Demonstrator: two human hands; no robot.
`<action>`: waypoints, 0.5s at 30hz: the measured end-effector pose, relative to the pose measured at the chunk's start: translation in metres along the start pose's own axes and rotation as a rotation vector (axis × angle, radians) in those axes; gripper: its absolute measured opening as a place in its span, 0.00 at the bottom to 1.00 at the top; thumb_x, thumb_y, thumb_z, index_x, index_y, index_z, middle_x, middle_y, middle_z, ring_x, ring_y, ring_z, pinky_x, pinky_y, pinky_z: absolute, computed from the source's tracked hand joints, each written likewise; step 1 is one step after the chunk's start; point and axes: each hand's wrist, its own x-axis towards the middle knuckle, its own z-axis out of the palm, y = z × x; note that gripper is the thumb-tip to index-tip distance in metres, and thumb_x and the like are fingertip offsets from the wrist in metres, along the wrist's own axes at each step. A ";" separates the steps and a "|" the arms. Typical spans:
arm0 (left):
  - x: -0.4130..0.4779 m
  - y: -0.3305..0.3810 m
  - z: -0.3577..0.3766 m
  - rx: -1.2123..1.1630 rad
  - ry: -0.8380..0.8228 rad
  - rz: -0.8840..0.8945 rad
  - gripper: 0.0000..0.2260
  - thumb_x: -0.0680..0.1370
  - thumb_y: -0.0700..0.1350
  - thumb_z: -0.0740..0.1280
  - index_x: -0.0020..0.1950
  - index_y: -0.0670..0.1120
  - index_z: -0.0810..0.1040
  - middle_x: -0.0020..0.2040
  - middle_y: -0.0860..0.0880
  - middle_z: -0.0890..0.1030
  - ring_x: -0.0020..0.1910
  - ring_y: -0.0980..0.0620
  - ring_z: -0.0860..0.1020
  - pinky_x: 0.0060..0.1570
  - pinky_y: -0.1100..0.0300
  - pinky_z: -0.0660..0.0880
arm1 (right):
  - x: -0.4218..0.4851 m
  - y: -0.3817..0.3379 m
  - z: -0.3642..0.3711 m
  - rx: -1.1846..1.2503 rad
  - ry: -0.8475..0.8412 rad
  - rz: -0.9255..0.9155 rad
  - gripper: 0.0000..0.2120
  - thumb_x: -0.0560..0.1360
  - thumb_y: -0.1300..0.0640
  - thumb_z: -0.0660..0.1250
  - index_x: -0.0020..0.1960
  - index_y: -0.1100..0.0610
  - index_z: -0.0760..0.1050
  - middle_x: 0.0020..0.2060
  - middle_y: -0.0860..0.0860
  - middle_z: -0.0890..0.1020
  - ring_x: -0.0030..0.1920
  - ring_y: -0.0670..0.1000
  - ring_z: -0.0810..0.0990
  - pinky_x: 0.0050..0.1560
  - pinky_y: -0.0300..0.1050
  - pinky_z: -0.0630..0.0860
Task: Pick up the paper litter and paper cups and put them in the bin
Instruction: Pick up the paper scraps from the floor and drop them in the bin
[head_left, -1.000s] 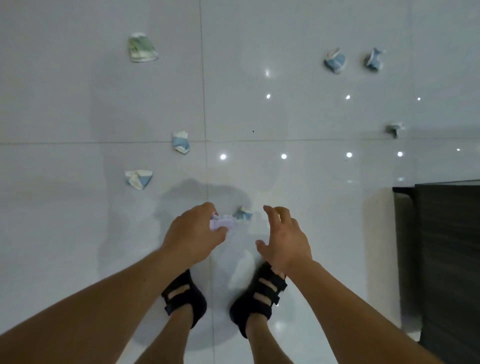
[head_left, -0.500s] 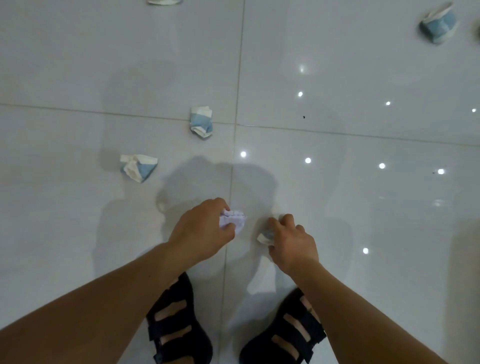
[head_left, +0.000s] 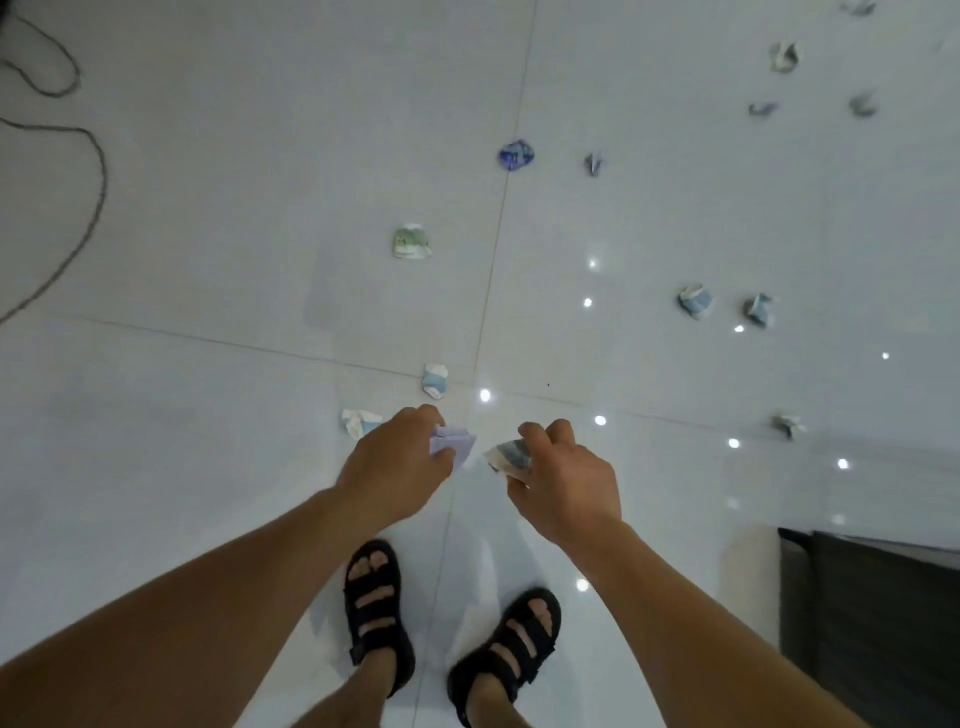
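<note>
My left hand (head_left: 400, 462) pinches a pale lilac crumpled paper (head_left: 453, 441) above the white tiled floor. Beside it, my right hand (head_left: 563, 475) grips a crumpled blue-and-white paper cup (head_left: 506, 454). On the floor just beyond my left hand lie a white-and-blue crushed cup (head_left: 358, 421) and a second blue-and-white cup (head_left: 435, 380). Farther off sit a green-printed cup (head_left: 411, 242), a dark blue crumpled paper (head_left: 516, 155) and several more crushed cups to the right (head_left: 695, 300). No bin is in view.
A dark cable (head_left: 78, 208) loops over the floor at the far left. Dark furniture (head_left: 872, 618) stands at the lower right edge. My feet in black sandals (head_left: 376, 613) are on the tiles below my hands.
My right hand has lifted the blue-and-white cup off the floor. The view has risen and tilted up, showing more of the litter and the cable.
</note>
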 end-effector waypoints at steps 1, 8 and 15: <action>-0.015 0.016 -0.028 -0.044 0.040 0.020 0.07 0.78 0.49 0.65 0.44 0.46 0.73 0.38 0.55 0.72 0.38 0.54 0.73 0.35 0.65 0.64 | -0.010 -0.009 -0.035 -0.023 0.002 -0.022 0.22 0.76 0.45 0.63 0.68 0.49 0.65 0.56 0.50 0.72 0.42 0.53 0.79 0.38 0.43 0.75; -0.095 0.091 -0.208 -0.059 0.188 0.014 0.05 0.78 0.54 0.63 0.48 0.55 0.68 0.49 0.54 0.75 0.42 0.57 0.73 0.37 0.67 0.64 | -0.056 -0.079 -0.261 -0.160 0.128 -0.176 0.22 0.77 0.45 0.61 0.69 0.50 0.65 0.57 0.51 0.72 0.47 0.55 0.79 0.41 0.45 0.75; -0.119 0.088 -0.379 -0.137 0.388 0.060 0.06 0.78 0.54 0.64 0.48 0.54 0.69 0.48 0.53 0.74 0.43 0.54 0.75 0.38 0.62 0.67 | -0.040 -0.196 -0.421 -0.264 0.309 -0.179 0.23 0.76 0.45 0.62 0.68 0.50 0.65 0.58 0.52 0.72 0.48 0.56 0.80 0.39 0.43 0.70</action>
